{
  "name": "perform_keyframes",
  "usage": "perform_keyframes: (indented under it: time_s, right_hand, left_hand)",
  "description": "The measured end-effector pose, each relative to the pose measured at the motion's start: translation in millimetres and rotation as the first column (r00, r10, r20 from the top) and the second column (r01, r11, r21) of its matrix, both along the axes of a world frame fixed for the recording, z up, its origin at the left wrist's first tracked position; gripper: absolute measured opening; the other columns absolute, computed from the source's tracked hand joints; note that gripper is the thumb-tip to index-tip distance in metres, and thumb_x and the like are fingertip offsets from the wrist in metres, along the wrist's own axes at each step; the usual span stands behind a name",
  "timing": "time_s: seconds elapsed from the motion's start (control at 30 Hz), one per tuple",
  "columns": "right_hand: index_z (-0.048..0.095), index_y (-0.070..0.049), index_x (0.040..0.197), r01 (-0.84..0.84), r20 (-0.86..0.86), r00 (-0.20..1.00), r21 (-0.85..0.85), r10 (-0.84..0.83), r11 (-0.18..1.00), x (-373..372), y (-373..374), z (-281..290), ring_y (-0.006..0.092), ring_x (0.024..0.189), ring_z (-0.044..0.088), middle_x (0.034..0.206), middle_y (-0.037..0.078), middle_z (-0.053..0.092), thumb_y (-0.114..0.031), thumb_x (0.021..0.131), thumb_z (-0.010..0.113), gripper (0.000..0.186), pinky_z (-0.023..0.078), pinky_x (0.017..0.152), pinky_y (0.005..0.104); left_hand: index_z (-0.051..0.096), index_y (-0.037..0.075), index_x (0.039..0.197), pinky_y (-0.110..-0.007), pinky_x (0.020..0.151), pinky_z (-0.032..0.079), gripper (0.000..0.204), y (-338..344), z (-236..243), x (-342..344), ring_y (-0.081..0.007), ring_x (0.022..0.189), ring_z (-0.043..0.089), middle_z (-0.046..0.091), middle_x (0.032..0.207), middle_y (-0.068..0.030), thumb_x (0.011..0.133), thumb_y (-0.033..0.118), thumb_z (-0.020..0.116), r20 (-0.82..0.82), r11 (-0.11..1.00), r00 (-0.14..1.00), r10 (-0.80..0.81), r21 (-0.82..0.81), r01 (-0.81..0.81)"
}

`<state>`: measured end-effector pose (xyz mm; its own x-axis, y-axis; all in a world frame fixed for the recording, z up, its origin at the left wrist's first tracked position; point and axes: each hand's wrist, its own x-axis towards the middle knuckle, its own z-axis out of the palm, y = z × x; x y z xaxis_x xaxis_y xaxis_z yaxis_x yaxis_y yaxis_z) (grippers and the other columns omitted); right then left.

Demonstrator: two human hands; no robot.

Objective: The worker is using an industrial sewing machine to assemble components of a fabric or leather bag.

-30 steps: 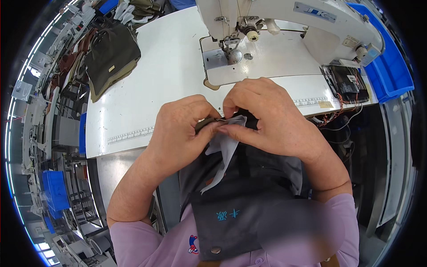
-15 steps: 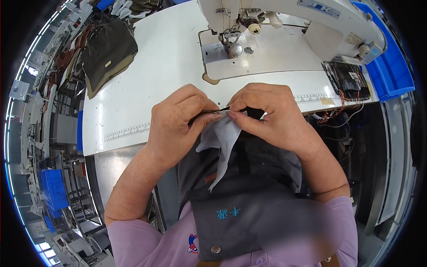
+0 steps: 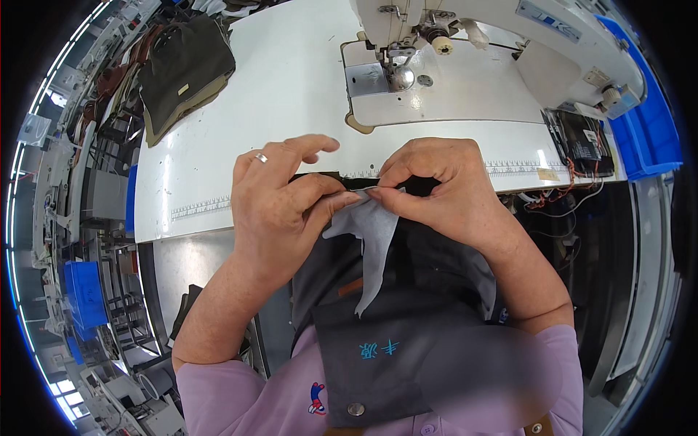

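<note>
A thin, light grey piece of fabric [image 3: 374, 236] hangs in pointed folds between my hands, just off the front edge of the table. My left hand [image 3: 269, 200] pinches its upper edge between thumb and a finger, with the other fingers lifted; a ring shows on one. Close beside it, my right hand [image 3: 454, 189] grips the same edge between thumb and fingertips. Dark material [image 3: 352, 182] shows behind the grey edge, partly hidden by my fingers. I cannot tell whether the two pieces are joined.
A sewing machine [image 3: 465, 94] stands on the white table [image 3: 283, 80] beyond my hands. Folded dark bags [image 3: 185, 69] lie at the far left. A blue bin [image 3: 640, 131] and a black package [image 3: 585, 142] are at the right. Printed rulers run along the front edge.
My left hand has opened its upper fingers upward and away from the cloth, keeping a pinch lower down. The right hand keeps its grip. The whole view has shifted slightly.
</note>
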<state>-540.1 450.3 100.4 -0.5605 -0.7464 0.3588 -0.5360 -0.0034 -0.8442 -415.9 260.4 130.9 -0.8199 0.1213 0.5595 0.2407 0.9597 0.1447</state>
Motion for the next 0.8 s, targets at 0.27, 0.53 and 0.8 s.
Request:
perform_keyframes:
  time_s: [0.27,0.53,0.8]
  right_hand:
    - [0.072,-0.003,0.078,-0.063,-0.046,0.997,-0.007,0.063,0.998,-3,-9,-4,0.0198,0.068,0.068,0.077,0.007,0.071,-0.010,0.076,0.080,0.011,0.052,0.062,0.0297]
    - [0.071,-0.003,0.082,-0.156,-0.065,0.985,0.014,0.157,0.988,-6,-14,-8,0.0213,0.069,0.068,0.077,0.007,0.071,-0.009,0.079,0.078,0.009,0.052,0.061,0.0312]
    - [0.068,-0.003,0.078,-0.141,-0.083,0.986,0.046,0.144,0.989,-4,-18,-11,0.0232,0.069,0.067,0.077,0.007,0.070,-0.008,0.079,0.077,0.010,0.052,0.060,0.0321]
  left_hand:
    - [0.074,-0.001,0.081,-0.029,0.067,0.051,0.008,-6,-12,9,-0.0176,0.074,0.069,0.073,0.081,-0.0114,0.078,0.003,0.080,0.272,0.833,0.961,-0.057,0.543,-0.104]
    - [0.068,-0.003,0.075,-0.028,0.065,0.052,0.012,-17,-10,9,-0.0165,0.072,0.069,0.073,0.082,-0.0134,0.078,0.000,0.079,0.322,0.779,0.934,-0.155,0.622,-0.085]
    - [0.065,-0.001,0.070,-0.029,0.064,0.051,0.018,-20,-8,8,-0.0181,0.072,0.068,0.072,0.080,-0.0116,0.076,0.002,0.081,0.411,0.834,0.902,-0.133,0.538,-0.122]
